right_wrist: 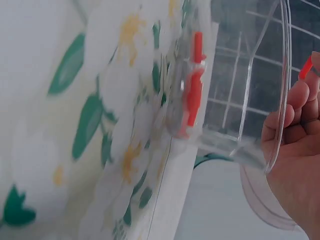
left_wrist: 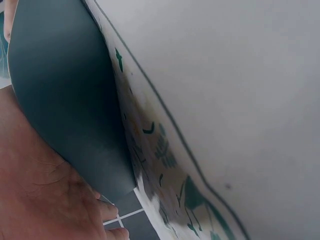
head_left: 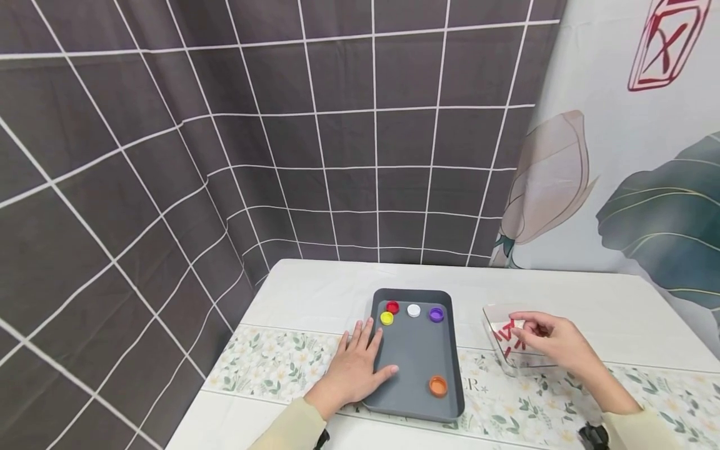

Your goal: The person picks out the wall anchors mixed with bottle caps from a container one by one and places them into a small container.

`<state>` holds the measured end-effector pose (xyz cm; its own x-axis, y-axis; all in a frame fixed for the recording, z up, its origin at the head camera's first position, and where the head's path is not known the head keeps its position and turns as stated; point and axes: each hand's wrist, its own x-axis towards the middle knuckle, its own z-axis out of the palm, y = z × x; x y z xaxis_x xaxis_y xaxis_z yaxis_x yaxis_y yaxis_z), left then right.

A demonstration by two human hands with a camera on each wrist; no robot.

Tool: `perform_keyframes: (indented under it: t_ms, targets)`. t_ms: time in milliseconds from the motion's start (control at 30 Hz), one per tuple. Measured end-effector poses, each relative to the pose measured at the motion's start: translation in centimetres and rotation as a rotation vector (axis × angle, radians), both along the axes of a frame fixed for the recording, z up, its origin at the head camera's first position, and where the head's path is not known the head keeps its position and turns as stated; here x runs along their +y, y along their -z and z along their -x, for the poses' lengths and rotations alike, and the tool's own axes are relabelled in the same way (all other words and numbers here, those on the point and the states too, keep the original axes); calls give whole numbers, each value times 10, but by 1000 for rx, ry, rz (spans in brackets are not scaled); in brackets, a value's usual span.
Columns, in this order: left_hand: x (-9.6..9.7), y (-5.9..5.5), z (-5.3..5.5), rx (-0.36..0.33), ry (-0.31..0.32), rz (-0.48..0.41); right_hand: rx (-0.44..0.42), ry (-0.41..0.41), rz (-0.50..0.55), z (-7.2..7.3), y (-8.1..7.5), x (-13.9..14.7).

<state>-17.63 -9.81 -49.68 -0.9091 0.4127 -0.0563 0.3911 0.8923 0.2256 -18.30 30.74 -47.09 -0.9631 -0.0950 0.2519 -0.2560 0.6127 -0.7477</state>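
Observation:
A grey rectangular tray [head_left: 413, 356] lies on the table. My left hand [head_left: 353, 369] rests on its left side with the fingers spread; the left wrist view shows that hand beside the tray's outer wall. Inside the tray, a red cap [head_left: 392, 307], a yellow cap [head_left: 387, 318], a white cap [head_left: 413, 310] and a purple cap [head_left: 435, 314] sit near the far end. An orange cap [head_left: 438, 386] is at the near right. Over a clear plastic box [head_left: 513, 371], my right hand [head_left: 554, 340] pinches a small red stick [right_wrist: 306, 67]. Several similar red sticks [right_wrist: 194, 97] lie in the box.
The white table [head_left: 320, 294] carries a band of flower print across its middle. A dark curtain with white grid lines [head_left: 343, 144] hangs behind and to the left, and a pale curtain with leaf patterns [head_left: 619, 156] hangs at the right.

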Motion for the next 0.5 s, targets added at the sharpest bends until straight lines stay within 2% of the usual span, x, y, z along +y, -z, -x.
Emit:
perform_keyframes:
  t_ms: [200,500]
  targets:
    - [2,-2,0,-9,-5,5,-1,13,16,0,2,10]
    - [2,-5,0,-8,-3,9,-57,12,20,-2,1,15]
